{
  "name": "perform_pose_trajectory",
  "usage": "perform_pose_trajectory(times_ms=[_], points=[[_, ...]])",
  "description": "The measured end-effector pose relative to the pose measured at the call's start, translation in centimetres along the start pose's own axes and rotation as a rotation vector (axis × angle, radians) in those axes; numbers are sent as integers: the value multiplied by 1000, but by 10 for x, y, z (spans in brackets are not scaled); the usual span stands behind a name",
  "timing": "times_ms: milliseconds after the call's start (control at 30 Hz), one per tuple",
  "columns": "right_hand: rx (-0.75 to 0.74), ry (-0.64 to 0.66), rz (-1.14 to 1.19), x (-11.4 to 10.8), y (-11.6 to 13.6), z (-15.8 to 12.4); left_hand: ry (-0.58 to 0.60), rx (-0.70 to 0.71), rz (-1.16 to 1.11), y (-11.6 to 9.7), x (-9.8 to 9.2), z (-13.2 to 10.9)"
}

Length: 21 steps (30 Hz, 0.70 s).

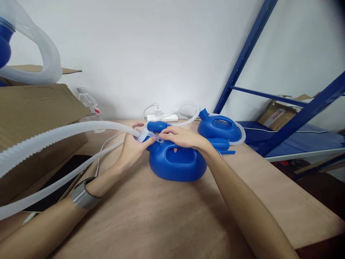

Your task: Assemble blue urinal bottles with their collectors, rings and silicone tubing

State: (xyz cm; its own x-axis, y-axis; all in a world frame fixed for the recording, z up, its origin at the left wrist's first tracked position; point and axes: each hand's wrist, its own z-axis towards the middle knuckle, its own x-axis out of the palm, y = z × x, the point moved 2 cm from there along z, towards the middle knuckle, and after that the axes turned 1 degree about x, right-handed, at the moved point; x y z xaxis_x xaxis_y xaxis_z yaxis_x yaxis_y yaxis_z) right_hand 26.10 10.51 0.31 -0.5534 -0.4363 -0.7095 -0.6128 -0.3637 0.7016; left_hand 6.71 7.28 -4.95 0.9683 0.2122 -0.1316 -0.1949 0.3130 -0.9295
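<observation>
A blue plastic urinal bottle with a loop handle stands upright on the table in front of me. On its neck, at the left, sits a translucent cap joined to a white ribbed hose. My left hand is closed round the cap and neck, its thumb pressing on top. My right hand lies over the bottle's top by the handle, its fingers at the cap's clear tab and a fingertip showing in the handle opening. Just behind the hands is a blue bulb-shaped hose end.
A second blue bottle with a hose stands at the back right, another blue hose end before it. Cardboard box, water bottle and black tablet are at the left. A power strip lies by the wall; blue shelving stands right.
</observation>
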Motion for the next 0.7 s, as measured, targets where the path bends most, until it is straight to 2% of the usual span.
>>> perform_pose_trajectory(times_ms=[167, 267, 367, 433, 567, 700], points=[[-4, 93, 124, -1, 0, -3, -78, 70, 14, 1, 2, -4], [-34, 96, 75, -1, 0, -3, -172, 152, 60, -4, 2, -9], [-49, 73, 12, 0, 0, -2, -210, 248, 80, -12, 2, -14], [-37, 62, -9, 0, -1, -1, -204, 244, 79, -17, 3, -16], [-55, 58, -35, 1, 1, -1, -207, 148, 82, -21, 7, -18], [-68, 63, -103, 1, 7, -3, -264, 180, 141, -21, 10, -18]])
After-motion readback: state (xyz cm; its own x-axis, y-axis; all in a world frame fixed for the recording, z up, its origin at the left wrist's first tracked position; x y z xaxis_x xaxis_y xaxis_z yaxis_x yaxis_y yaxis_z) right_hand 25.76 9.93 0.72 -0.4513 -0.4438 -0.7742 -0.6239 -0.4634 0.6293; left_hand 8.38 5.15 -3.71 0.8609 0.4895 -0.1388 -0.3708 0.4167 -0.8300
